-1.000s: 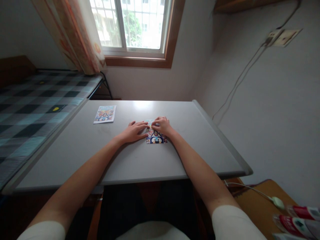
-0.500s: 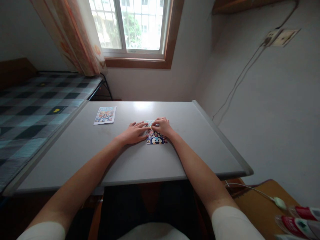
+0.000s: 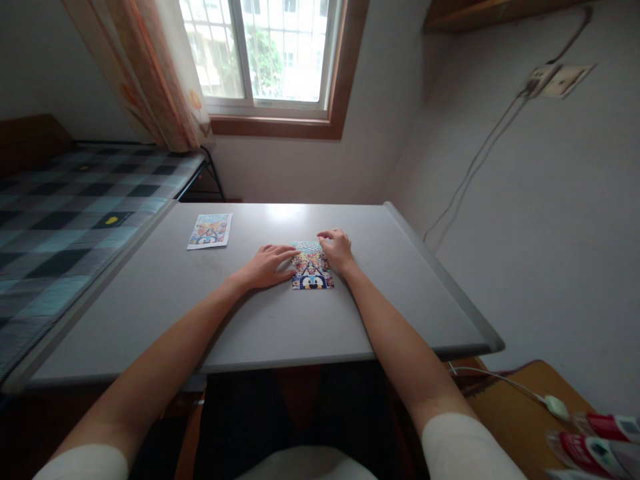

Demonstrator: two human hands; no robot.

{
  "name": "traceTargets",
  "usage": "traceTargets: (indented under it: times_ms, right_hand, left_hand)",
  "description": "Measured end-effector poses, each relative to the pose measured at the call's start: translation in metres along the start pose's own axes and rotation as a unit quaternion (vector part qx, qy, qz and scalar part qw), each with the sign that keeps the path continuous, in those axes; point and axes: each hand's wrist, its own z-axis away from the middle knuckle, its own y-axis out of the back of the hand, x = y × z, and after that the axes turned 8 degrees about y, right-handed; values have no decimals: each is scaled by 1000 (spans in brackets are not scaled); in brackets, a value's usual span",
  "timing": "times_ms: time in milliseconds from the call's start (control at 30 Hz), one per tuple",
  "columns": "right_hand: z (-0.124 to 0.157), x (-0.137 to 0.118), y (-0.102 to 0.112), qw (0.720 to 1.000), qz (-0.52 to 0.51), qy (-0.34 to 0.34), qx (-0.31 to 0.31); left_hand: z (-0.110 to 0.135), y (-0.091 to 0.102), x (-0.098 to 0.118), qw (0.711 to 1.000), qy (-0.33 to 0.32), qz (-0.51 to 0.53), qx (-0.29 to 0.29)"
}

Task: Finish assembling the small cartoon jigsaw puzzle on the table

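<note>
A small colourful cartoon picture (image 3: 313,273) lies flat on the table, a blue dog-like face at its near edge. Its upper part looks broken up, like small puzzle pieces, too small to make out. My left hand (image 3: 273,265) rests palm down at its left side, fingers stretched and the tips touching the left edge. At the upper right corner is my right hand (image 3: 337,249), thumb and forefinger curled close together. Whether anything is between them cannot be seen. Further left lies a white-edged sheet (image 3: 210,231) with a similar picture.
The grey-white table (image 3: 240,333) has raised side rims. A checked bed (image 3: 100,193) stands to the left. At the lower right, a brown stool-like surface (image 3: 510,413) holds red-labelled bottles (image 3: 590,450) and a white cable plug (image 3: 557,407).
My right hand has moved from the middle of the picture to its upper right corner, uncovering more of it. My left hand has stayed nearly in place.
</note>
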Motion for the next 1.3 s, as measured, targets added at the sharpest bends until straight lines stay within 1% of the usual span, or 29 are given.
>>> traceTargets:
  times_ms: [133, 267, 367, 433, 633, 900, 1033, 1200, 1300]
  right_hand:
    - [-2, 7, 2, 998, -16, -54, 36]
    - [-2, 10, 1, 995, -6, -87, 40]
    - [-1, 11, -1, 995, 6, -91, 34]
    - [-1, 12, -2, 995, 13, -90, 30]
    - [-1, 11, -3, 995, 34, -91, 14]
    - [0, 11, -3, 995, 49, -89, 5]
    - [0, 13, -4, 995, 53, -89, 3]
    - [0, 12, -3, 995, 51, -90, -1]
    - [0, 10, -1, 995, 49, -90, -1]
  left_hand:
    - [0, 1, 2, 1000, -4, 3, 4]
    - [1, 0, 3, 1000, 8, -15, -16]
    - [2, -1, 3, 998, 20, -30, -44]
    - [2, -2, 3, 998, 23, -39, -52]
    - [2, -2, 3, 997, 43, -43, -56]
    - [2, -3, 1, 997, 43, -34, -60]
    - [2, -3, 2, 998, 35, -39, -47]
    - [2, -4, 1, 998, 30, -51, -3]
    - [1, -5, 0, 999, 29, -42, 7]
